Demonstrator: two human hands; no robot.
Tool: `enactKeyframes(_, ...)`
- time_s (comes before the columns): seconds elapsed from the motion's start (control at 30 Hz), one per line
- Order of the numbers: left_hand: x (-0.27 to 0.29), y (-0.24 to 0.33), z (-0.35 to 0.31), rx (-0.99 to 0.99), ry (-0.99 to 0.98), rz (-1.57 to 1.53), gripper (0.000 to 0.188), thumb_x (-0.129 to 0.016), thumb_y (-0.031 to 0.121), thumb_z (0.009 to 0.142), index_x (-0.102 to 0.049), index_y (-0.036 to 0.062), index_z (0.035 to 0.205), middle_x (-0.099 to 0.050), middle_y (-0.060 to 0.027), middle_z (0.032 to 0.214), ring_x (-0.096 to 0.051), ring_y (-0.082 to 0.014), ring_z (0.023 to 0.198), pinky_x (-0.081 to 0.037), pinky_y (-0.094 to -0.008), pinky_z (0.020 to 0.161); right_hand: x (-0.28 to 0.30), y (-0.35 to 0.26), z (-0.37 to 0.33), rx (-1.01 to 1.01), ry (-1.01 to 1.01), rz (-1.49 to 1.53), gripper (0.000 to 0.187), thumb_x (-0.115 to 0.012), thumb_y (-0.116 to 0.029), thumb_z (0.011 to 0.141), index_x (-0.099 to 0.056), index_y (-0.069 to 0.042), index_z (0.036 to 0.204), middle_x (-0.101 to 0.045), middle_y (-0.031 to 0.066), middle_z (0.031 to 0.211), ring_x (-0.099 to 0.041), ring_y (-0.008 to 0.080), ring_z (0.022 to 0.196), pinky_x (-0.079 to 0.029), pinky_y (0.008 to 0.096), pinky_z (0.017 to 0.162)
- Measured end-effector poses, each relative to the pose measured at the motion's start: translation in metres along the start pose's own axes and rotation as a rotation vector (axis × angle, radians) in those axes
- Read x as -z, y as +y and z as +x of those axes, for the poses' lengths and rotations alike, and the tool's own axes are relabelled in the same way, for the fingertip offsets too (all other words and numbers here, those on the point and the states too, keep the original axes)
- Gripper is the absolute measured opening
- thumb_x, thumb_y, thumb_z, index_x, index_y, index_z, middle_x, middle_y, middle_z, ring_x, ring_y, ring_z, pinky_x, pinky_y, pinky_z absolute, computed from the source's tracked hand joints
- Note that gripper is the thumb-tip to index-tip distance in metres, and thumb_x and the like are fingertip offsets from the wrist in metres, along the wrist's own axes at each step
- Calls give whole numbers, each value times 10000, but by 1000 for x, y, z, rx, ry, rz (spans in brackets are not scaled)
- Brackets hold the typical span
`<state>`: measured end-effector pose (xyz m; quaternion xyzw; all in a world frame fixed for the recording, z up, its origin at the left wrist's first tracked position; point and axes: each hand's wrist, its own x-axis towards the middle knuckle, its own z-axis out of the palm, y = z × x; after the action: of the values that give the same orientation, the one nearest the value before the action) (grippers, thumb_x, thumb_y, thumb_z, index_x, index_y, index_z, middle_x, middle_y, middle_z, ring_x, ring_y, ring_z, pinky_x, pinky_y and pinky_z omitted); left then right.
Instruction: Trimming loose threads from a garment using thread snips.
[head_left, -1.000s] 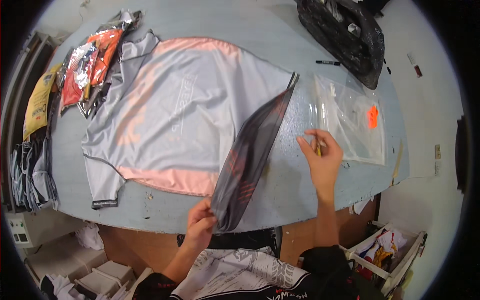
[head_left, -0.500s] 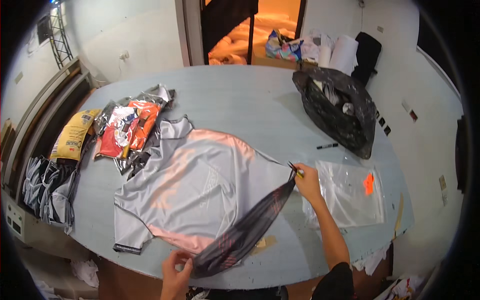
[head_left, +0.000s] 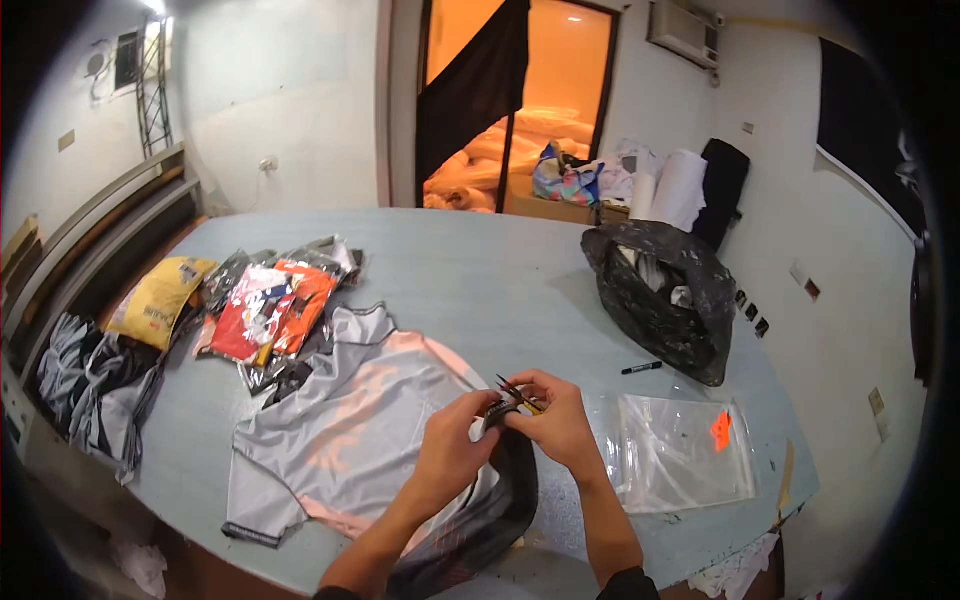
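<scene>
A light grey shirt (head_left: 390, 425) with pale orange panels lies spread on the table, its dark patterned face showing along the near right side. My left hand (head_left: 455, 445) is closed on a dark-trimmed edge of the shirt, lifted above the table. Right beside it, my right hand (head_left: 560, 425) holds small thread snips (head_left: 507, 384) with dark pointed blades and a bit of yellow at the handle. The fingers of both hands meet at that edge. Whether the blades touch the cloth is hard to tell.
Clear plastic bags (head_left: 680, 465) with an orange label lie right of my hands, near a black marker (head_left: 642, 368). Beyond stands an open black bag (head_left: 655, 300). Bagged garments (head_left: 270, 310), a yellow packet (head_left: 162, 300) and bundled grey cloth (head_left: 100, 385) sit left.
My left hand has risen from the table's near edge to the shirt edge beside my right hand. My right hand has moved left with the snips. The view has tilted up.
</scene>
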<state>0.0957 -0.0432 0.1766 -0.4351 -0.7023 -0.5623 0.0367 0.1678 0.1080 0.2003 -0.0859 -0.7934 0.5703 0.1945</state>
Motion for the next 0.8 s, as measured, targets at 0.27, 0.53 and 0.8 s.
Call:
enactKeyframes(0.27, 22, -14, 16, 193, -85, -232, 221, -595, -23, 842, -654, -47, 1053, -688, -58, 884, -637, -109, 818, -496, -250, 740, 20, 17, 17, -37, -214, 251, 202, -718, -18, 812, -671, 17, 1005, -661, 14, 915, -603, 81, 871, -491, 229, 779)
enactKeyframes(0.53, 23, -43, 34, 493, -268, -878, 203, -572, 139, 966, -646, -38, 1032, -629, 6, 903, -546, -55, 835, -433, -209, 740, 23, 5, 39, -267, -190, 438, 161, -708, -76, 830, -672, 16, 957, -609, -23, 747, -427, -9, 521, -282, 159, 446)
enactKeyframes(0.8, 34, -47, 28, 468, -249, -1000, 179, -568, 138, 972, -644, -19, 1009, -602, 27, 897, -524, -45, 829, -414, -206, 744, 7, 1, 30, -270, -144, 486, 194, -683, -33, 842, -670, 10, 1030, -606, -44, 715, -393, -22, 516, -238, 165, 456)
